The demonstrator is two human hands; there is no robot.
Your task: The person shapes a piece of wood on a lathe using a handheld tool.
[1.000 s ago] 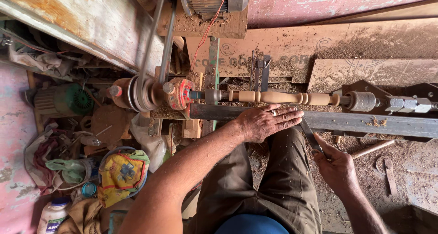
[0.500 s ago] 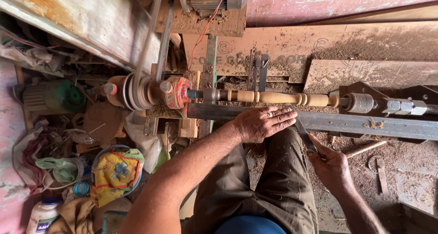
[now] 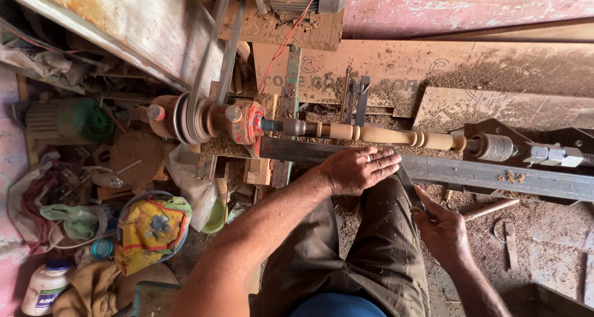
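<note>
A turned wooden spindle (image 3: 396, 136) with beads and coves is mounted on a lathe between a red headstock chuck (image 3: 247, 122) and a metal tailstock (image 3: 495, 147). My left hand (image 3: 359, 167) lies palm down on the steel tool rest bar (image 3: 470, 171), fingers over a flat metal chisel (image 3: 408, 184) whose tip points toward the spindle. My right hand (image 3: 442, 227) grips the chisel's lower end just above my right knee.
A drive belt (image 3: 213, 63) runs from pulleys (image 3: 185, 116) up to a motor. Left lie a green motor (image 3: 86, 120), rags, a yellow cloth over a basin (image 3: 151, 230) and a white bottle (image 3: 46, 286). Sawdust-covered boards (image 3: 482, 69) sit behind the lathe.
The view has shifted slightly. My left hand has stayed on the tool rest bar and my right hand keeps hold of the chisel; the spindle looks unchanged.
</note>
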